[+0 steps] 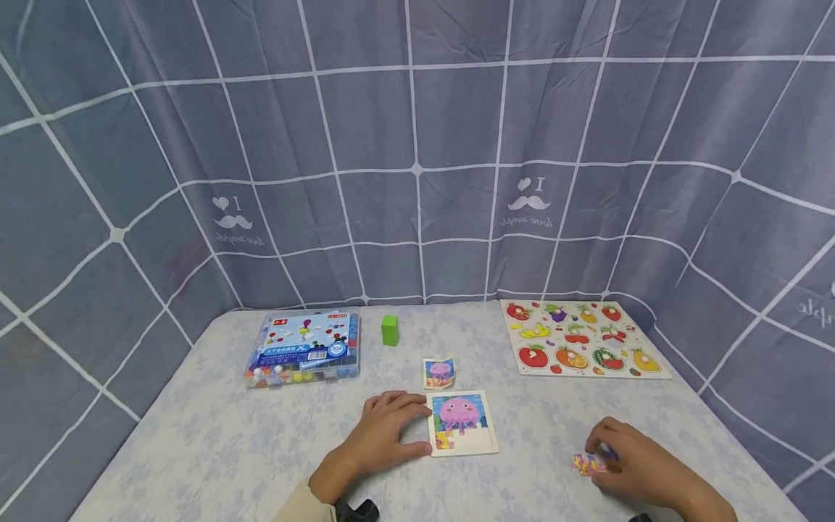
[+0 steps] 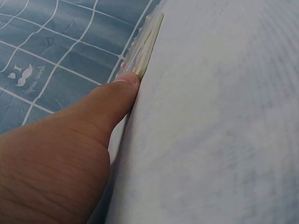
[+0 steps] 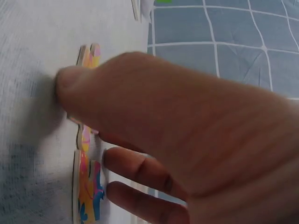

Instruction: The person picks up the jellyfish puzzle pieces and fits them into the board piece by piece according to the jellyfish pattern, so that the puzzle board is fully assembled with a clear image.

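Note:
A small jigsaw board (image 1: 483,439) with a pink jellyfish picture lies in front of me, its lower part partly bare. My left hand (image 1: 390,429) rests at its left side, thumb and forefinger spread along the edge; in the left wrist view, the straight thumb (image 2: 105,105) meets the board's edge (image 2: 150,51). To the right, my right hand (image 1: 636,464) hovers low over loose jigsaw pieces (image 1: 583,465), thumb and forefinger apart around them. The right wrist view shows its thumb (image 3: 93,91) covering part of the yellow-pink pieces, while a blue-orange piece (image 3: 86,186) lies beside the other fingertips.
Beyond the board lies a small jellyfish picture card (image 1: 438,374). A green block (image 1: 390,330) stands farther back. At the back left is a clear plastic box (image 1: 306,348) of coloured parts; at the back right, a fruit puzzle board (image 1: 590,370). Grey checked curtains (image 1: 457,203) enclose the table.

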Available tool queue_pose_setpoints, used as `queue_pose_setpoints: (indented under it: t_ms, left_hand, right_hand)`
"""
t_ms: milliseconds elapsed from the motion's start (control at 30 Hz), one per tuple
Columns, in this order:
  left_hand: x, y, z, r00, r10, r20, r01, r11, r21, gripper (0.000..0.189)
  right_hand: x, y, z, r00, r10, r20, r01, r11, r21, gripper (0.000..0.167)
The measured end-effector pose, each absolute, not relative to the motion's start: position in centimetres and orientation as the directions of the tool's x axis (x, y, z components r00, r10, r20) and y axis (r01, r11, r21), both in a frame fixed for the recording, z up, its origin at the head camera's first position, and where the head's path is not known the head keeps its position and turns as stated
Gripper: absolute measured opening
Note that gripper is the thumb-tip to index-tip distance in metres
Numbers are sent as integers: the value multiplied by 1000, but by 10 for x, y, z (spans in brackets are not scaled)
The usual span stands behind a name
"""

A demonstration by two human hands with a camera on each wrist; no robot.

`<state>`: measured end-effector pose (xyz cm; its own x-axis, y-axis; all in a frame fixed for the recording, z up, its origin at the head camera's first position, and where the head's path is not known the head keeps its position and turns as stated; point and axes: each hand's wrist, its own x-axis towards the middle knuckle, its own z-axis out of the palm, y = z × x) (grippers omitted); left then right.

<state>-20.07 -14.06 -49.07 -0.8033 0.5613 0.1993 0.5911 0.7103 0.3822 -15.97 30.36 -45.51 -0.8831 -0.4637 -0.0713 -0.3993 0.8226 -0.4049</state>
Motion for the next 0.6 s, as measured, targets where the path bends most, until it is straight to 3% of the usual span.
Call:
queue_pose_setpoints:
  t_ms: [200,600]
  left_hand:
    - [-200,-142,-492,-791,562,242,611,695,379,53]
    - [-200,-142,-492,-789,572,223,610,693,383,54]
  right_hand:
    - [-162,305,-457,-861,-509,-20,-453,783,-427,26]
    - [-162,277,-452,-827,-555,92,-554,773,-309,28]
